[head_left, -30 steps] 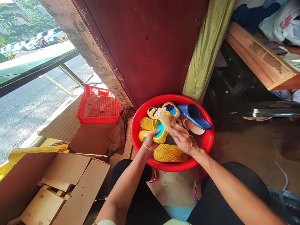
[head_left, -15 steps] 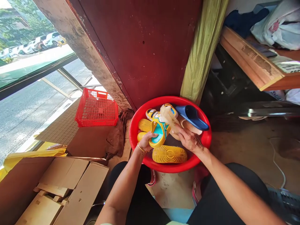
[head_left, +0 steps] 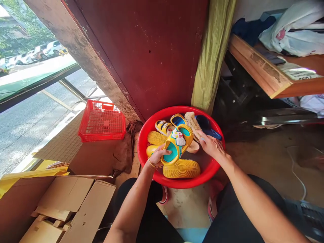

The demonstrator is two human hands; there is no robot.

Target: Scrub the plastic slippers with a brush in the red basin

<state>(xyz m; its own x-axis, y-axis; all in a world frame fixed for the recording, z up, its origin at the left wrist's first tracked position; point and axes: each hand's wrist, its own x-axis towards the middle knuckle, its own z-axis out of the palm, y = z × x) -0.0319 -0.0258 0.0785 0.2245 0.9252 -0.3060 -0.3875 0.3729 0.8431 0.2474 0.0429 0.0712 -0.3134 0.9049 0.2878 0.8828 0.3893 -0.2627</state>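
Note:
My left hand (head_left: 157,157) grips the heel of a yellow slipper (head_left: 187,137) with a teal insole and a white cartoon figure on its strap. My right hand (head_left: 211,145) is closed round a scrubbing brush (head_left: 192,122), its pale bristles showing beside the slipper's toe. Both are over a red basin (head_left: 141,135) holding dark water. In it lie a yellow slipper with its ridged sole up (head_left: 181,168), a blue slipper (head_left: 214,133) partly behind the brush and hand, a pale slipper (head_left: 193,147) and several more yellow ones toward the left and back.
A red plastic crate (head_left: 102,126) sits left of the basin, beside a brown cloth (head_left: 129,148). An opened cardboard box (head_left: 68,192) stands at the lower left. Behind the basin are a dark red door panel (head_left: 149,60) and a yellow-green curtain (head_left: 212,57); a wooden drawer (head_left: 268,71) juts out at right.
The brush has moved from over the slipper's strap to the right of its toe, uncovering the white figure. My right hand has shifted slightly right; the left keeps its hold on the slipper.

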